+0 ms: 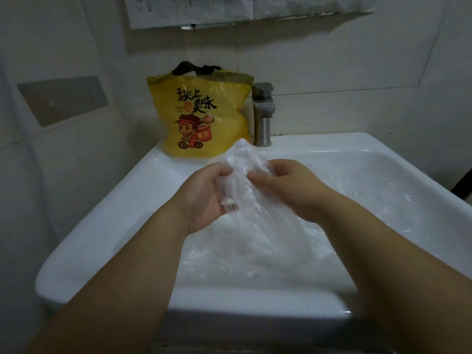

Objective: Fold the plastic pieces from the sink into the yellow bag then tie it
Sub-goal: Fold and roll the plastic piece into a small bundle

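Now in hand: one clear plastic piece (242,159), bunched at centre frame above the basin, its lower end trailing down towards the sink (102,205).
Left grip (204,192): I see the fingers curled round the piece's left side, clamped on it.
Right grip (288,187): thumb and fingers are pinching the right side of the same piece, so both hands are busy with it.
Yellow bag (201,118): it stands upright on the sink's back ledge, upper centre of the frame, just left of the tap (263,116). Dark loops poke up at its top, and I see no knot.
Still in the basin: more clear plastic (383,200) lies at the right and lower centre, hard to count against the white.
Done so far: I can't tell. The bag's inside is hidden from me, so I won't say whether anything has gone in.
Step in hand: folding, by my reading. This piece looks gathered, not yet a tidy packet.
Left to do: finish this fold, carry it up to the bag, repeat for what lies in the basin, then tie the top.
My call: early to midway, no further.
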The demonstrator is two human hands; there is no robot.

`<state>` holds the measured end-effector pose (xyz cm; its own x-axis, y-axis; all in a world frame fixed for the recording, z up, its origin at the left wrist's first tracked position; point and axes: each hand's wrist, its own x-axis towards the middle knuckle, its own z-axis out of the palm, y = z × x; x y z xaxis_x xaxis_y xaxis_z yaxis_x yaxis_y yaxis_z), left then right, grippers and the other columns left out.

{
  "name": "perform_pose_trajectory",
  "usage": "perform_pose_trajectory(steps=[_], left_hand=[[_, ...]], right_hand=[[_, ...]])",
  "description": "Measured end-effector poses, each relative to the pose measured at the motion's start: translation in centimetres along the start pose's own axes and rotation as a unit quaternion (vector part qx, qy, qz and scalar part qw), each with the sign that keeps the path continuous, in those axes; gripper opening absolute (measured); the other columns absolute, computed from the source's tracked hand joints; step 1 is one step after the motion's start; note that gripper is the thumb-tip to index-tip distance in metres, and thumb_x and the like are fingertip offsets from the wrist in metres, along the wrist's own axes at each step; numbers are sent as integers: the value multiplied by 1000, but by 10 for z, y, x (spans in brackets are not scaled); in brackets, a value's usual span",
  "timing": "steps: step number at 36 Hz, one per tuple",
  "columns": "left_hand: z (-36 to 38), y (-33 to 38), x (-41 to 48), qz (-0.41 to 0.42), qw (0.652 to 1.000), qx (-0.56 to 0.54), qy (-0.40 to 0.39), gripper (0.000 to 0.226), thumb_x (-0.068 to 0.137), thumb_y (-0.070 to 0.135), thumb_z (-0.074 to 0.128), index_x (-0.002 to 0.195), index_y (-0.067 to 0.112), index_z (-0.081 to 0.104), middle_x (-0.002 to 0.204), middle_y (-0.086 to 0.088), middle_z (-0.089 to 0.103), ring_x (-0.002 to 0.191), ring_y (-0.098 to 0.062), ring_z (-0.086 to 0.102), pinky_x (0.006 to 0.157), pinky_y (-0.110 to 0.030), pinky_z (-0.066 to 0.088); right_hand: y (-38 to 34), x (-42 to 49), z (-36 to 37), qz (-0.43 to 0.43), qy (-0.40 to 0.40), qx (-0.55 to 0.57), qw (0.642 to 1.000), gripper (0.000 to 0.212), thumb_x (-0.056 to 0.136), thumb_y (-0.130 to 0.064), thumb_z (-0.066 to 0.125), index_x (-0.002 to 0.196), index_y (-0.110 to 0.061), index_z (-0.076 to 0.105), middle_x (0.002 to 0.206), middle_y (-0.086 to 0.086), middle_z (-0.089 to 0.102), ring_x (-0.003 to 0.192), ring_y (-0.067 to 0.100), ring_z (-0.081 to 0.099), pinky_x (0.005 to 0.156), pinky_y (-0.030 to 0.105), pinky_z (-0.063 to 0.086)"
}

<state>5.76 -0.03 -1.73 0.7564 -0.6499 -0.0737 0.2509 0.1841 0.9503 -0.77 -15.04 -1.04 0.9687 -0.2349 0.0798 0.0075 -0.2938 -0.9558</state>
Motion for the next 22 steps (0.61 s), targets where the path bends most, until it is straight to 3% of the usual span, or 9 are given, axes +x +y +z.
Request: perform_pose_trajectory(steps=[3, 7, 9, 10, 12, 13, 16, 20, 22], left_hand=[[3, -4, 1, 19, 995, 96, 4, 42, 80, 31, 69, 119, 19, 66, 122, -7, 68, 112, -23, 63, 86, -37, 52], [-1, -6, 7, 36, 992, 99, 70, 32, 93, 1, 55, 125, 5, 60, 121, -17, 66, 116, -35, 61, 98, -46, 50], [-3, -3, 8, 46, 995, 46, 76, 35, 94, 1, 53, 129, 1, 56, 125, -19, 64, 119, -35, 59, 101, -47, 48], [-3, -1, 7, 52, 996, 19, 76, 35, 94, 3, 53, 129, 1, 56, 125, -19, 64, 118, -33, 60, 101, -47, 48], [-2, 5, 4, 67, 994, -26, 88, 32, 95, 7, 53, 126, 2, 58, 121, -17, 66, 112, -29, 64, 96, -43, 52], [-2, 6, 3, 74, 992, -46, 94, 29, 95, 8, 53, 123, 4, 61, 118, -15, 68, 108, -27, 66, 92, -39, 54], [-2, 10, 0, 78, 988, -106, 84, 27, 95, 16, 53, 119, 9, 63, 110, -9, 72, 98, -21, 70, 82, -33, 59], [-5, 10, -1, 40, 995, -97, 3, 63, 79, 45, 70, 132, 13, 56, 123, -12, 66, 114, -28, 64, 96, -44, 52], [-1, 2, 0, 23, 1000, -4, 10, 54, 75, 36, 77, 120, 9, 62, 105, -8, 72, 99, -24, 68, 87, -38, 56]], right_hand=[[1, 1, 1, -22, 10, 34, 999, 16, 90, -20, 66, 98, -6, 69, 87, 9, 70, 75, 22, 67, 74, 36, 56], [0, 2, 1, -7, 32, 140, 990, 11, 90, -16, 65, 84, -7, 62, 80, 11, 63, 66, 20, 62, 59, 32, 57], [-1, 2, -4, 16, -16, 208, 978, 15, 88, -20, 67, 95, -8, 62, 91, 12, 67, 75, 22, 68, 65, 34, 59], [-2, 1, -7, 40, -62, 217, 973, 27, 84, -24, 70, 105, -10, 61, 100, 12, 70, 83, 24, 71, 70, 37, 60], [-2, -2, -11, 89, -161, 170, 968, 45, 76, -26, 75, 115, -10, 59, 106, 12, 71, 91, 27, 71, 77, 41, 59], [-2, -5, -9, 100, -184, 143, 967, 40, 76, -22, 75, 112, -9, 61, 102, 11, 72, 89, 26, 72, 77, 40, 59], [-3, -6, -4, 95, -134, 116, 980, 11, 85, -9, 68, 96, -8, 65, 92, 11, 70, 81, 24, 69, 75, 35, 58], [-3, -3, -5, 78, -67, 152, 983, 25, 86, -8, 66, 110, -2, 63, 106, 16, 68, 93, 32, 69, 76, 39, 60], [-3, -3, -2, 66, -56, 132, 988, 28, 86, -12, 67, 112, -2, 63, 103, 16, 69, 89, 31, 69, 74, 37, 60]])
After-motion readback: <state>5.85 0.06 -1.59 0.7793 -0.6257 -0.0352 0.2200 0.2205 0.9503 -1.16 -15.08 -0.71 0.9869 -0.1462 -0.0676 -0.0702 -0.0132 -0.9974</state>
